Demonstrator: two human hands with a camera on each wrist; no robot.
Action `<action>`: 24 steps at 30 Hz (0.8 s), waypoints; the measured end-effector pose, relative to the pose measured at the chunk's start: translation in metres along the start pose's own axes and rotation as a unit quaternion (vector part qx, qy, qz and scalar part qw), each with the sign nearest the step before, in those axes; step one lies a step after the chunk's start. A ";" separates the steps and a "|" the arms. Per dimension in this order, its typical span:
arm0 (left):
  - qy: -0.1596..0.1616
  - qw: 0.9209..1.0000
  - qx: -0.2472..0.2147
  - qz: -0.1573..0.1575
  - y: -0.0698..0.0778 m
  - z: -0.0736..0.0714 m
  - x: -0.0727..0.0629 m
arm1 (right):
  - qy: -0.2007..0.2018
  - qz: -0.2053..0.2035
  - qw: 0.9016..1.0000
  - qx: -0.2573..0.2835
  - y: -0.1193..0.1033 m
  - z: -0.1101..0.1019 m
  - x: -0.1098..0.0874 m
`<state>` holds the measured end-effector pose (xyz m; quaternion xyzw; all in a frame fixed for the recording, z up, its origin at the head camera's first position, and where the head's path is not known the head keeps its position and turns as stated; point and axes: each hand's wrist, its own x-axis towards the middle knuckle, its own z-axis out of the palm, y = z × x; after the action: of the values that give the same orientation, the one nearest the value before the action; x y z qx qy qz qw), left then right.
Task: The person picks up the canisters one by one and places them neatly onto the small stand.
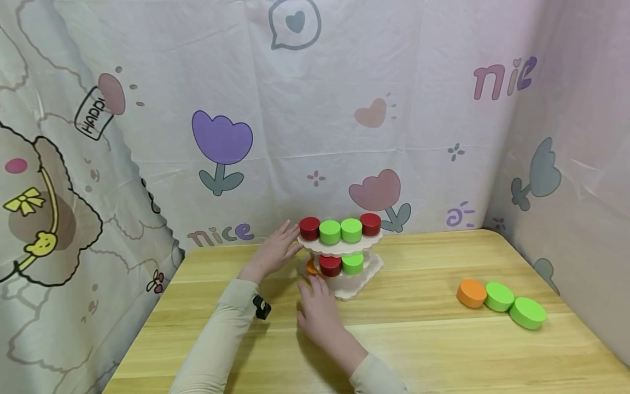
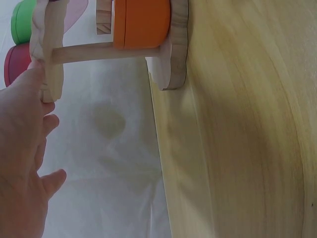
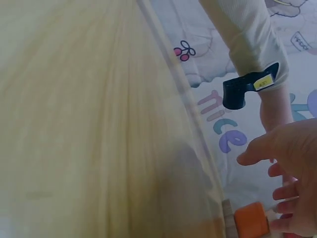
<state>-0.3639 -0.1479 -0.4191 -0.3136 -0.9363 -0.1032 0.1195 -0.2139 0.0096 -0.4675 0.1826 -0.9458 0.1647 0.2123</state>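
Observation:
A two-tier wooden stand point(image 1: 346, 285) with scalloped edges stands at the back middle of the table. Its upper tier point(image 1: 340, 249) carries two dark red discs point(image 1: 309, 229) at the ends and two green discs point(image 1: 330, 232) between them. On the lower tier are a red disc point(image 1: 330, 266), a green disc point(image 1: 352, 264) and an orange disc point(image 1: 311, 267), partly hidden in the head view. My left hand point(image 1: 273, 254) touches the upper tier's left edge, fingers extended. Low at the stand's front left, my right hand point(image 1: 321, 311) has loosely bent fingers, fingertips right by the orange disc point(image 3: 251, 219).
Off to the right on the wooden table point(image 1: 418, 350), an orange disc point(image 1: 471, 293) and two green discs point(image 1: 528, 313) sit in a row. A printed curtain point(image 1: 295, 137) hangs directly behind the table and along its sides. A black wrist camera point(image 1: 262, 307) is on the left sleeve.

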 end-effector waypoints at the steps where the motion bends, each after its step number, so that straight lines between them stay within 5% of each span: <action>1: 0.002 1.000 0.000 0.001 0.000 0.000 0.000 | 0.001 -0.002 1.000 0.002 0.000 -0.002 -0.001; 6: 0.016 1.000 0.008 0.008 0.000 0.000 -0.001 | 0.027 -0.019 0.999 0.022 0.006 -0.011 -0.007; 13: -0.020 1.000 0.016 -0.009 0.001 -0.002 0.001 | 0.079 -0.064 0.995 0.023 0.022 -0.022 -0.015; 24: -0.042 0.999 0.012 -0.027 0.000 -0.001 0.003 | 0.076 -0.081 0.994 -0.005 0.047 -0.043 -0.031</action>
<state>-0.3657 -0.1462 -0.4173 -0.2913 -0.9496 -0.0823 0.0811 -0.1929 0.0759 -0.4558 0.2441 -0.9099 0.1558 0.2969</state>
